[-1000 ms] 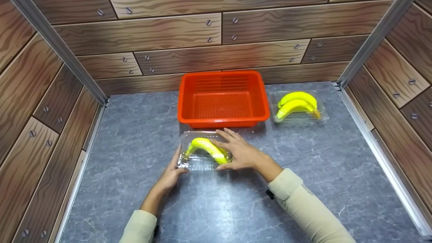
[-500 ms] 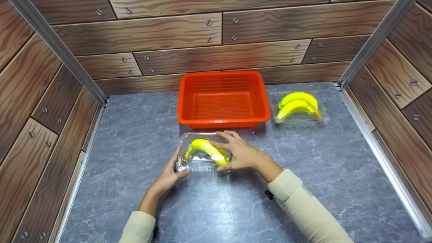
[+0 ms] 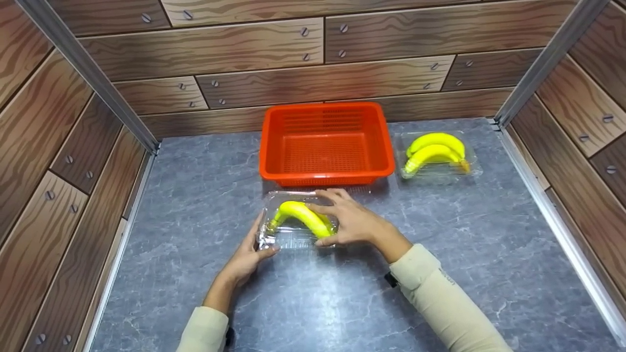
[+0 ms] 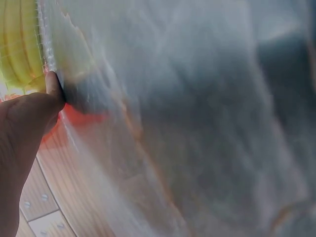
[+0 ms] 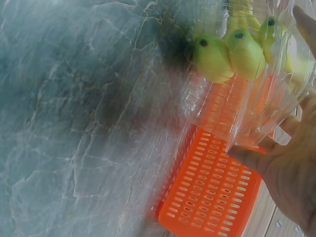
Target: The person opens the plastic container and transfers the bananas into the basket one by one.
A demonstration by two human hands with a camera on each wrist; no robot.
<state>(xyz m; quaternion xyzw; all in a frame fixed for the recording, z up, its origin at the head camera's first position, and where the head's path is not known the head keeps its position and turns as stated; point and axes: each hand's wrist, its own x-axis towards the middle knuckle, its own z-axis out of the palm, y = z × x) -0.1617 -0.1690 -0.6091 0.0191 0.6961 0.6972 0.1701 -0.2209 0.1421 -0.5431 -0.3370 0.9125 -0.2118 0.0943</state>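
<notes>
In the head view, a clear plastic clamshell box (image 3: 293,241) with yellow bananas (image 3: 298,211) inside lies in front of the orange basket. My left hand (image 3: 244,259) grips its left end, thumb at the near corner. Across its right end my right hand (image 3: 356,222) spreads, thumb at the near edge and fingers at the far edge, holding it. The right wrist view shows dark-tipped banana ends (image 5: 212,58) through the plastic, beside my right hand (image 5: 291,173). In the left wrist view, my left thumb and a fingertip (image 4: 51,83) meet at the box edge.
The orange basket (image 3: 326,177) stands against the back wood-patterned wall with nothing inside. To its right lies another clear clamshell box (image 3: 430,180) with bananas (image 3: 435,151). Metal-edged side walls flank the grey marbled table (image 3: 195,195).
My left thumb has slid slightly to the right along the near edge of the box. The box has shifted a little towards me; both hands keep hold of it.
</notes>
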